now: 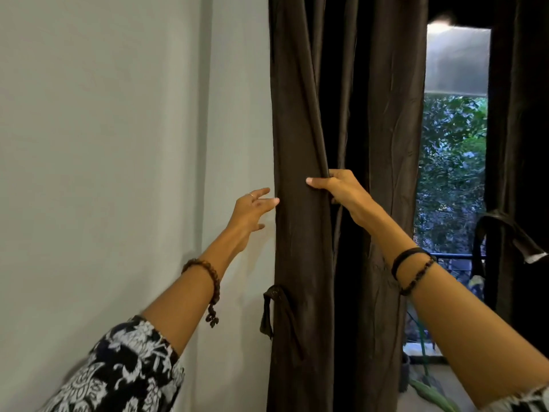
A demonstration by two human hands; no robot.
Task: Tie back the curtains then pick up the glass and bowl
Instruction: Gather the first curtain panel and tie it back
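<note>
A dark brown left curtain (300, 114) hangs beside the pale wall, gathered into folds. My right hand (338, 190) grips a fold of it at mid height, thumb across the front. My left hand (252, 209) reaches to the curtain's left edge with fingers spread, fingertips touching the fabric. A matching tieback strap (271, 310) hangs loose in a loop low on the curtain's left edge. The right curtain (520, 144) is at the far right, with a tieback loop (505, 230) around it. No glass or bowl is in view.
A pale wall (118, 144) fills the left half. Between the curtains the window (451, 173) shows green foliage and a dark railing. A sill with green plant leaves (430, 391) lies at the lower right.
</note>
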